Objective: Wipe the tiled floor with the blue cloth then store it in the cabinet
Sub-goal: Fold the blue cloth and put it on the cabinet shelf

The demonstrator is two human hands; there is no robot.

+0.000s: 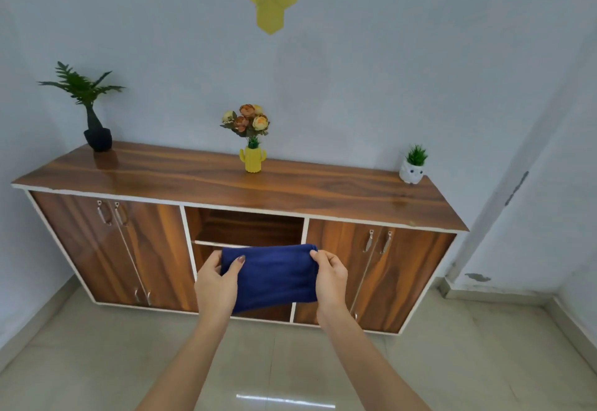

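I hold a folded blue cloth in the air with both hands, in front of the wooden cabinet. My left hand grips the cloth's left edge, thumb on top. My right hand grips its right edge. The cloth hangs level with the cabinet's open middle compartment, whose shelf edge shows just above the cloth. The lower part of that compartment is hidden behind the cloth. Pale floor tiles lie below my arms.
Closed double doors flank the open compartment on the left and right. On the cabinet top stand a dark potted plant, a yellow vase of flowers and a small white owl pot. Walls close in at left and right.
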